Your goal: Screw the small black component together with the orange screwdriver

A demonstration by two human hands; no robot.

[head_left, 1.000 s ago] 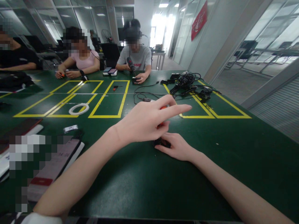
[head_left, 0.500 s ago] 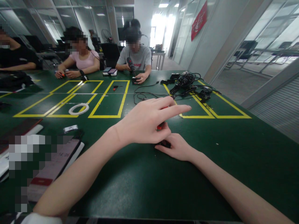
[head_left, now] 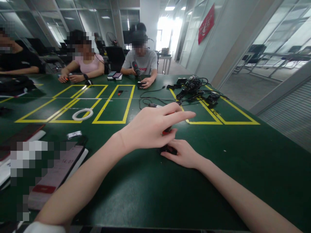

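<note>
My left hand (head_left: 154, 126) is wrapped round an upright red-and-black tool handle (head_left: 167, 131), with the index finger stretched out to the right. Most of this handle is hidden behind the fingers, and its lower end cannot be seen. Directly below, my right hand (head_left: 187, 154) grips a small black part (head_left: 170, 149) against the green table. Thumb and fingers hold it from the right side. The two hands are close together, the left one above the right.
Black cables (head_left: 193, 89) lie heaped at the back right. A white tape roll (head_left: 82, 114) and a small white packet (head_left: 74, 134) lie to the left, near a phone-like device (head_left: 57, 170). Yellow tape (head_left: 109, 122) marks the table (head_left: 136, 194). Across it, a co-worker (head_left: 143, 61) holds a power screwdriver (head_left: 136, 68).
Both hands stay almost in place. My left index fingertip has shifted slightly left, and a bit more of the black part shows beneath it.
</note>
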